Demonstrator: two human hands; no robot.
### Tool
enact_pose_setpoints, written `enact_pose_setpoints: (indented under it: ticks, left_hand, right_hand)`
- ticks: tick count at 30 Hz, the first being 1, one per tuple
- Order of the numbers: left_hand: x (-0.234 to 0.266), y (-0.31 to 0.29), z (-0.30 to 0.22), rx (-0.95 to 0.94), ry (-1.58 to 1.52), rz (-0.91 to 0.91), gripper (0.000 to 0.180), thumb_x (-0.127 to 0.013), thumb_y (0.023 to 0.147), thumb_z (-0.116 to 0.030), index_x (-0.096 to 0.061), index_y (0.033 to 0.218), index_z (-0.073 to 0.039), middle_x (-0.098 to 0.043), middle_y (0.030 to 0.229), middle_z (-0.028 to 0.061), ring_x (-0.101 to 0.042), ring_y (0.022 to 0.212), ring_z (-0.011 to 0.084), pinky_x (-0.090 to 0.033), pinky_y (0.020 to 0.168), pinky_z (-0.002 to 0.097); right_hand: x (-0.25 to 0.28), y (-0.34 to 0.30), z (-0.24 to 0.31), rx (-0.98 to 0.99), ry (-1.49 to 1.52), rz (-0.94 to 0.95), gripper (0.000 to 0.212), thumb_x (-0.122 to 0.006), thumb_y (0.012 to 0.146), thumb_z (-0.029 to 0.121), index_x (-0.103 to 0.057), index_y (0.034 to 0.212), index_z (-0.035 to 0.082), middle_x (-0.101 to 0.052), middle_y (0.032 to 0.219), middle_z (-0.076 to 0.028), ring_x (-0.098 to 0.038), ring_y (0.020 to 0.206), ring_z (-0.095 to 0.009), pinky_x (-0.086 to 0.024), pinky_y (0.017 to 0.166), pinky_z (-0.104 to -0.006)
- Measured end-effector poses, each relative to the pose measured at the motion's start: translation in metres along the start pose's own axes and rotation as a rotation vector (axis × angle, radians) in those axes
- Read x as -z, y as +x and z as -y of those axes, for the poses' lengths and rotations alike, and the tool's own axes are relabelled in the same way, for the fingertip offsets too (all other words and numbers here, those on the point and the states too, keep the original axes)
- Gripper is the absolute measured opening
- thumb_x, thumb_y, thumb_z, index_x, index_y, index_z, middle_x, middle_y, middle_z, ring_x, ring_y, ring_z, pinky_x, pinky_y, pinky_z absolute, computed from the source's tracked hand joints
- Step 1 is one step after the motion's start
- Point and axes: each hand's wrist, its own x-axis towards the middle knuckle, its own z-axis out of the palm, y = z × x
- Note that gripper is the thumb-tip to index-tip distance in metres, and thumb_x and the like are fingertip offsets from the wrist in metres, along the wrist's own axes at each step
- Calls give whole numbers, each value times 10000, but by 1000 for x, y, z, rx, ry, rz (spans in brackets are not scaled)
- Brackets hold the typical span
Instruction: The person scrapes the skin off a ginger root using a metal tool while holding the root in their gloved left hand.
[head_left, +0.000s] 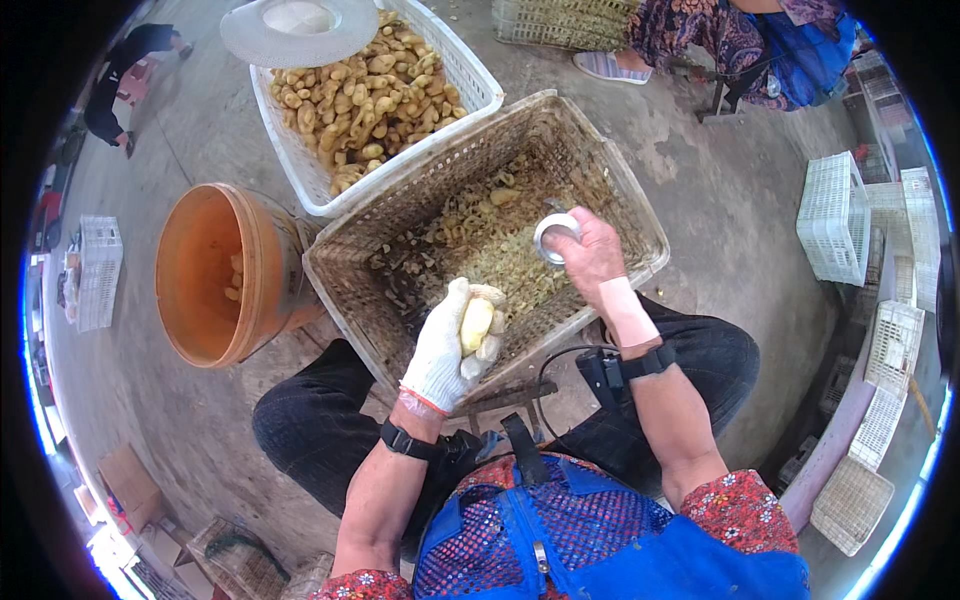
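My left hand point(440, 345), in a white knit glove, is closed around a pale yellow, peeled piece of ginger point(476, 325). It is over the near edge of a dirty plastic crate point(592, 150). Peelings and scraps point(510, 240) cover the bottom of that crate. Over its right side, my bare right hand point(597, 258) grips a ring-shaped metal tool point(541, 240), whose exact kind I cannot make out. The tool is apart from the ginger. Beyond stands a white crate point(478, 98) heaped with unpeeled ginger point(365, 110).
An orange bucket point(268, 260) with a few pale pieces inside stands at the left. A pale wide-brimmed hat point(297, 22) covers part of the ginger heap. Another person's slippered foot point(612, 68) is at the far right. White crates point(835, 220) line the right side.
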Motion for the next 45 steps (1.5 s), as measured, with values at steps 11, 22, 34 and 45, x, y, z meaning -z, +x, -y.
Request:
enact_pose_setpoints:
  ticks: [11, 22, 34, 45]
  left_hand:
    - [8, 19, 20, 22, -135, -88, 462, -428, 966, -508, -583, 1043, -79, -594, 857, 71, -559, 623, 167, -432, 428, 248]
    - [-4, 7, 14, 68, -11, -52, 517, -371, 959, -563, -577, 1026, -94, -605, 751, 76, -541, 496, 144, -369, 330, 206]
    - [-5, 2, 9, 4, 42, -136, 465, -395, 968, -519, -577, 930, -93, -600, 684, 85, -489, 407, 119, -325, 295, 200]
    - [-7, 1, 6, -22, 114, -147, 508, -354, 970, -544, -581, 924, -91, -597, 671, 100, -481, 391, 123, -343, 290, 212]
  right_hand:
    - [-24, -36, 16, -223, 475, 380, 146, -617, 897, 133, -574, 989, 28, -628, 918, -46, -631, 805, -121, -581, 581, -266]
    - [-23, -41, 22, -213, 417, 399, 161, -644, 891, 158, -585, 989, 46, -637, 866, -26, -605, 716, -78, -512, 498, -222]
    - [-10, -24, 19, -42, 273, 213, 113, -650, 846, 110, -614, 914, 28, -661, 842, -54, -603, 789, -132, -481, 710, -287]
    - [-4, -8, -8, 67, -239, -14, 133, -653, 825, 167, -605, 883, 57, -658, 844, -167, -642, 745, -265, -495, 663, -338]
